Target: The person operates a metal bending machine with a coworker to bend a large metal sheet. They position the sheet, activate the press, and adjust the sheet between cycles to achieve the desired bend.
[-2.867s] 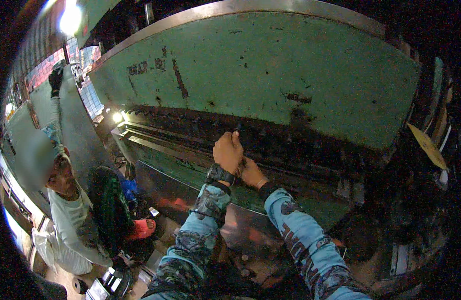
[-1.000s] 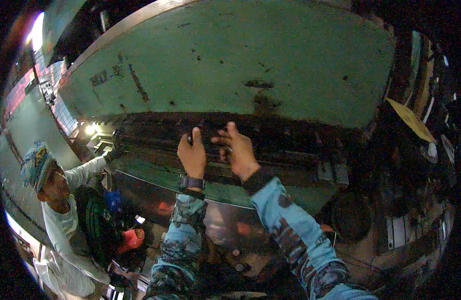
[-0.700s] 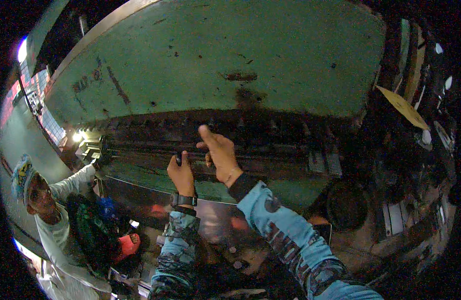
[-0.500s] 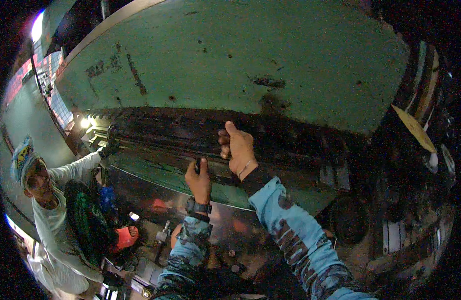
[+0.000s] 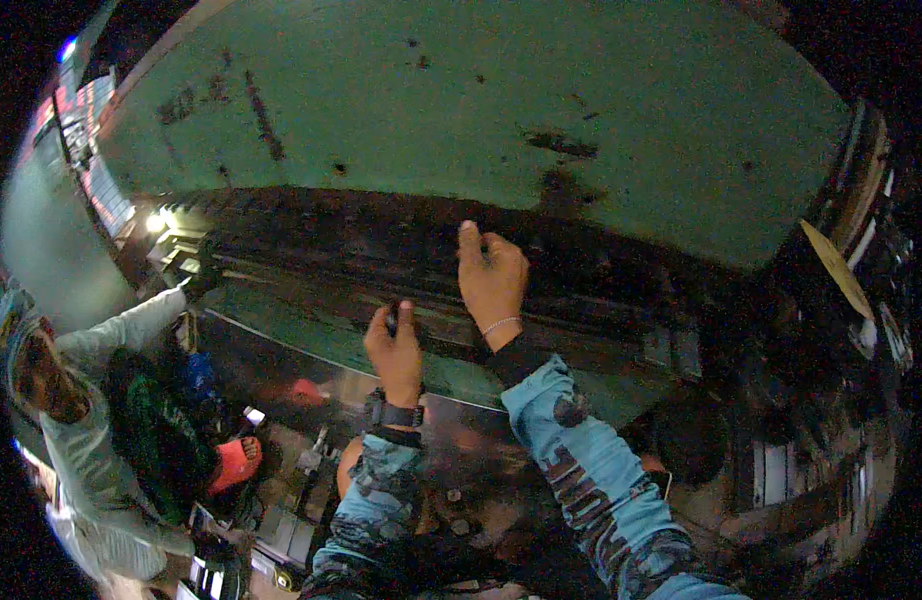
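In front of me stands a large green metal machine (image 5: 381, 110) with a dark slot (image 5: 351, 235) along its lower edge. My left hand (image 5: 393, 350) is closed before the lower green bed, a small dark object (image 5: 392, 318) between thumb and fingers; its kind is not clear. Higher and to the right, my right hand (image 5: 495, 280) is raised in front of the slot. Its fingers are curled toward the thumb, and whatever they may hold is hidden. The two hands are apart.
A co-worker in a pale long-sleeved shirt (image 5: 101, 450) crouches at the left, one arm reaching toward the machine's end by a bright lamp (image 5: 156, 222). A shiny metal sheet edge (image 5: 281, 352) runs below the slot. Tools (image 5: 306, 470) lie on the floor. A yellowish strip (image 5: 836, 268) leans at right.
My right hand has risen slightly and turned so its back shows more. The left hand has moved up a little, still holding the dark object. The view has shifted, putting the co-worker farther left.
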A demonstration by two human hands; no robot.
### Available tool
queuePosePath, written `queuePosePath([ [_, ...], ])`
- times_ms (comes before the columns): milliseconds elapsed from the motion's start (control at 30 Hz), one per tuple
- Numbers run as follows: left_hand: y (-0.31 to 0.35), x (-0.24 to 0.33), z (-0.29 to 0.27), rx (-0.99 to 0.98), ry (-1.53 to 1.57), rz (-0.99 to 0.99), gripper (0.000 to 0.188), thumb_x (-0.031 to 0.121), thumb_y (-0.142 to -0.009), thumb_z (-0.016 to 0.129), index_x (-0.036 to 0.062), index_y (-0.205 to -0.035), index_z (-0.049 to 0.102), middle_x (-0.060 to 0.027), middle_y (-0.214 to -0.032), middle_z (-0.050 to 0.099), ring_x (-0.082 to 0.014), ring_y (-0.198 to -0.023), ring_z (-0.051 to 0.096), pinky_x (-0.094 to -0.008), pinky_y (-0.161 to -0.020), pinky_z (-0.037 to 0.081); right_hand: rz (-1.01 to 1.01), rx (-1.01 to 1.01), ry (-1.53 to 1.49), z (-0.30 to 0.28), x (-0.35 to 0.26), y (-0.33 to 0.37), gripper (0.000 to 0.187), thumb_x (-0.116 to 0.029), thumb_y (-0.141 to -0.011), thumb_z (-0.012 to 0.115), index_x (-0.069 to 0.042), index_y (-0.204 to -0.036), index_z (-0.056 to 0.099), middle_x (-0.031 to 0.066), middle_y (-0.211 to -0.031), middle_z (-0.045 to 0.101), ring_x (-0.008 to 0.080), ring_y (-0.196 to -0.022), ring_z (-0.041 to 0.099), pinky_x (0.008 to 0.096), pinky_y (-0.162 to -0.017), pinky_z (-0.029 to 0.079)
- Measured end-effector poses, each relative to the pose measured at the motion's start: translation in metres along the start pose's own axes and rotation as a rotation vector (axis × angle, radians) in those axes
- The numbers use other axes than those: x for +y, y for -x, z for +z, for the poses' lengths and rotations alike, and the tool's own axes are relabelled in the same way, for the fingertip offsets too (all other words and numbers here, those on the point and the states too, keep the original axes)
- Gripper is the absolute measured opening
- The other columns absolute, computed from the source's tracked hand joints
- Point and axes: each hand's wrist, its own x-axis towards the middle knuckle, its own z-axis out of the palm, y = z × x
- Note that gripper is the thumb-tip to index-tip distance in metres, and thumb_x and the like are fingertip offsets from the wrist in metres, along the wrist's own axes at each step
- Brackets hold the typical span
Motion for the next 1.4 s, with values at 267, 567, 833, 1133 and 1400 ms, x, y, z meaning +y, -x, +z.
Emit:
queuePosePath([
  [267, -0.016, -0.023, 0.0, -0.052, 0.057, -0.017, 0.028, 0.02, -0.099, 0.069, -0.0076, -0.103, 0.067, -0.0057, -0.088, 0.068, -0.012, -0.081, 0.055, -0.0306, -0.072, 0.047, -0.216, -0.042, 0.297, 0.005, 0.002, 0.005, 0.042, -0.044, -0.09, 0.071, -0.004, -0.103, 0.066, 0.019, -0.094, 0.072, 0.0407, -0.081, 0.07, 0.0526, -0.069, 0.055],
  [567, -0.019, -0.022, -0.004, -0.008, 0.143, -0.085, 0.034, 0.02, -0.098, 0.071, -0.0101, -0.111, 0.065, -0.0082, -0.102, 0.067, -0.0144, -0.09, 0.058, -0.031, -0.079, 0.049, -0.069, 0.101, 0.088, -0.084, 0.138, -0.015, 0.063, -0.05, -0.084, 0.081, 0.001, -0.117, 0.065, 0.0179, -0.118, 0.066, 0.0337, -0.109, 0.059, 0.0417, -0.093, 0.048],
  [833, -0.022, -0.009, 0.006, -0.042, 0.15, -0.138, 0.034, 0.021, -0.098, 0.071, -0.0094, -0.11, 0.066, -0.0063, -0.096, 0.066, -0.014, -0.087, 0.056, -0.0314, -0.077, 0.048, 0.17, -0.026, -0.218, -0.091, 0.149, -0.046, 0.044, -0.042, -0.079, 0.089, -0.007, -0.093, 0.067, 0.0012, -0.09, 0.064, 0.0178, -0.08, 0.054, 0.0366, -0.077, 0.048],
  [1133, -0.035, -0.02, 0.009, -0.077, 0.052, 0.007, 0.027, 0.019, -0.101, 0.065, -0.0079, -0.105, 0.07, -0.0077, -0.085, 0.07, -0.0118, -0.078, 0.056, -0.0313, -0.07, 0.046, 0.165, -0.128, -0.264, -0.125, 0.162, -0.057, 0.03, -0.023, -0.083, 0.087, -0.008, -0.102, 0.071, -0.002, -0.099, 0.066, 0.0136, -0.091, 0.057, 0.0314, -0.085, 0.046],
  [1400, -0.041, -0.038, -0.003, -0.133, 0.017, -0.089, 0.029, 0.02, -0.102, 0.064, -0.0077, -0.111, 0.07, -0.0061, -0.092, 0.072, -0.0117, -0.085, 0.061, -0.0303, -0.075, 0.048, 0.193, -0.045, -0.516, -0.129, 0.178, -0.043, 0.021, -0.02, -0.085, 0.086, -0.012, -0.089, 0.067, -0.0032, -0.094, 0.064, 0.0134, -0.087, 0.054, 0.0311, -0.079, 0.044],
])
